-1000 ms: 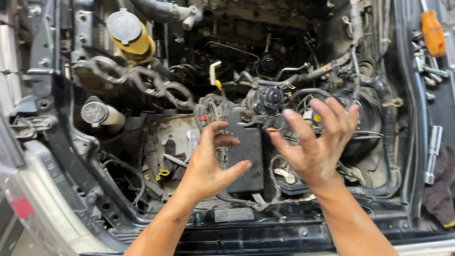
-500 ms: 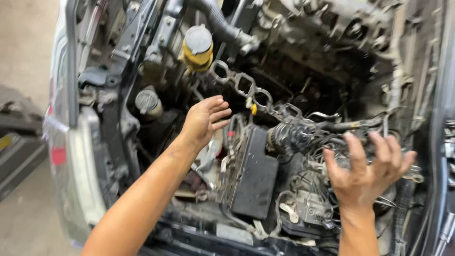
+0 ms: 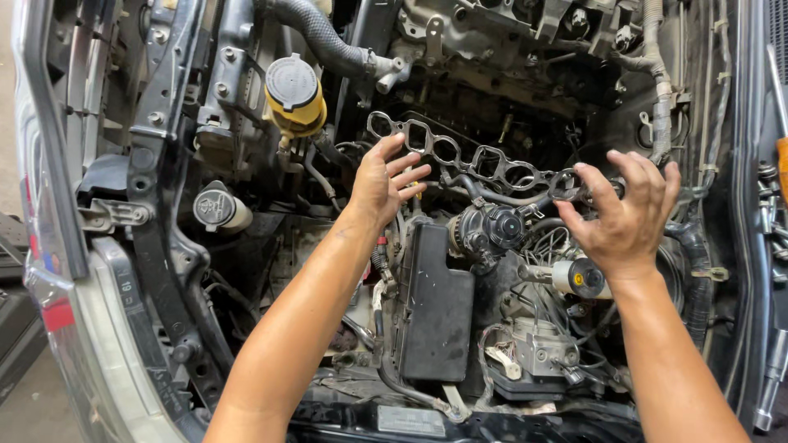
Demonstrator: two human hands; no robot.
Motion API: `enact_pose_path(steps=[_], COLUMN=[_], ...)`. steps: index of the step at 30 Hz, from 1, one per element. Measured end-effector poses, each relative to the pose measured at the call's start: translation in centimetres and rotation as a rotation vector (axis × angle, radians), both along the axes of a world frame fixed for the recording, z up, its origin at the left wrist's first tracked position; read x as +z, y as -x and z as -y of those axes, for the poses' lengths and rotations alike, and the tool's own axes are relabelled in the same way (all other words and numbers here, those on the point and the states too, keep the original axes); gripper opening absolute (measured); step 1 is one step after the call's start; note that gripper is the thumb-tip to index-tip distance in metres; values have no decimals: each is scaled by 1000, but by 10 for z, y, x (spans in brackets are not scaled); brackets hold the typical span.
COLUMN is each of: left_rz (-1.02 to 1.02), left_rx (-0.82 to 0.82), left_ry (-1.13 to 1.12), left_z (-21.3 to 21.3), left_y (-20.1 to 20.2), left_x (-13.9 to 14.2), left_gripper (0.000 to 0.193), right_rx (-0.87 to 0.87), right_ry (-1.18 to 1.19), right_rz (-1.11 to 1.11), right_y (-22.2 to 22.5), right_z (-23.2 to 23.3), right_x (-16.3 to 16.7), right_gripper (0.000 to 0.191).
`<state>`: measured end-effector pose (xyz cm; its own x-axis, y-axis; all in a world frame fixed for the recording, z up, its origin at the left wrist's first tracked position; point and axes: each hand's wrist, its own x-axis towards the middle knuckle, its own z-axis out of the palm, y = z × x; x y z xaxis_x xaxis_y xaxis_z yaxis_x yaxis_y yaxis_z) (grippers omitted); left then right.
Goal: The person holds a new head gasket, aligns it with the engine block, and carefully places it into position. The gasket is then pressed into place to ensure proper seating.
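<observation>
A grey metal gasket [image 3: 484, 164] with several oval openings stretches across the open engine bay. My left hand [image 3: 382, 184] is at its left end. The thumb touches the strip there, and the fingers are spread just below it. My right hand [image 3: 628, 217] is at the right end, its fingertips pinched around the last ring. Below and between my hands sit a black rectangular box [image 3: 439, 303] and a round black engine part [image 3: 492, 230].
A yellow reservoir with a black cap [image 3: 294, 94] stands at the upper left, under a thick black hose [image 3: 316, 37]. A small capped tank [image 3: 217, 209] is at the left. Wires and hoses crowd the lower right. Tools [image 3: 771, 385] lie on the right edge.
Both hands have risen from the black box to the two ends of the gasket. The view has shifted and moved closer.
</observation>
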<state>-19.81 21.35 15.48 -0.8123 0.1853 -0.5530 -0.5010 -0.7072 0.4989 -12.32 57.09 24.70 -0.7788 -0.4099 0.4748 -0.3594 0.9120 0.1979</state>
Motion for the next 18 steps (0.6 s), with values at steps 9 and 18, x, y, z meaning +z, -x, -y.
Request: enact_pose_path(steps=[9,18], left_rz=[196,212], left_rx=[-77,10], left_ry=[205,162], left_z=[-59,-125], left_y=[107,227], left_x=[-58,-133], left_gripper=[112,111], right_rx=[-9,105], right_ry=[-59,-15], right_rz=[-9,70], right_y=[91,203], right_z=[-57,-114], right_x=[-53,-121], right_gripper=[52,56])
